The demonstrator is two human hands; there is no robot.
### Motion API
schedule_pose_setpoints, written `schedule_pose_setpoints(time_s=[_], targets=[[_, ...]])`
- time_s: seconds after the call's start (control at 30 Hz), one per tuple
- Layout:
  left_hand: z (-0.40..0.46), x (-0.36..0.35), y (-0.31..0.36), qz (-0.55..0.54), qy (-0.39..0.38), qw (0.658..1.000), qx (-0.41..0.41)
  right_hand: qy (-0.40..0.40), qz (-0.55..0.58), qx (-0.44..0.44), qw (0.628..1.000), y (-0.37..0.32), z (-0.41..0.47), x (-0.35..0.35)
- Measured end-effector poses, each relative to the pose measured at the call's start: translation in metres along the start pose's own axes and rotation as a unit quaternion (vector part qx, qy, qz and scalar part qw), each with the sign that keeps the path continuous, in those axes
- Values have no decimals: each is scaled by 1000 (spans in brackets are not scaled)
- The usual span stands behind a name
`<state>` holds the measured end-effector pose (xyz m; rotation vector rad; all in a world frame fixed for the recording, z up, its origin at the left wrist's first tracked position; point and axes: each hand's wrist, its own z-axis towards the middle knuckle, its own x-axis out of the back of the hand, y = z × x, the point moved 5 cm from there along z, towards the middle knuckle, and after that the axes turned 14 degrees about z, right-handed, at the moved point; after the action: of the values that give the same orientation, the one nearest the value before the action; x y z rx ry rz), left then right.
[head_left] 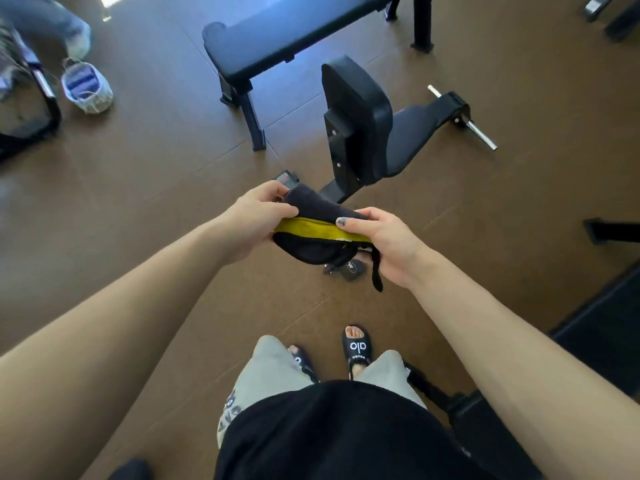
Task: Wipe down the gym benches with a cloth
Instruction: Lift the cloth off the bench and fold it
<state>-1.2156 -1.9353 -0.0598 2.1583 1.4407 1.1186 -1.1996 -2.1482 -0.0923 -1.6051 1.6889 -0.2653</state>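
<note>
The cloth [313, 216], dark with a yellow band along one edge, is held up in the air at about the centre of the view, stretched between both hands above the brown floor [145, 188]. The left hand [258, 216] pinches its near-left end, thumb on top and fingers curled underneath, while the right hand [384, 242] grips the other end with the thumb pressed on the yellow band and the fingers wrapped round below; a thin dark strap hangs down from that side. The body of the cloth sags in a bunch beneath the band. Just beyond the hands, at about one o'clock, stands a small black padded seat [360, 119] on a low frame with a chrome peg sticking out to the right. Further off at twelve o'clock is a flat black gym bench [277, 39], its pad running up toward the top edge on black legs. At ten o'clock, well apart from the hands, someone's light trainer [86, 86] and jeans leg show beside another black frame. Straight down at six o'clock are the person's own grey trousers, black top and black sandals [356, 346], standing on the floor.
</note>
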Motion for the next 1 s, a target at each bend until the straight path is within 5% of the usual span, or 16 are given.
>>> schedule_pose_setpoints(time_s=[0.57, 1.0], targets=[[245, 362, -2, 48, -46, 998, -12, 47, 61, 1, 997, -107, 299, -290], [439, 543, 64, 80, -11, 997, 14, 60, 128, 17, 990, -232, 522, -423]])
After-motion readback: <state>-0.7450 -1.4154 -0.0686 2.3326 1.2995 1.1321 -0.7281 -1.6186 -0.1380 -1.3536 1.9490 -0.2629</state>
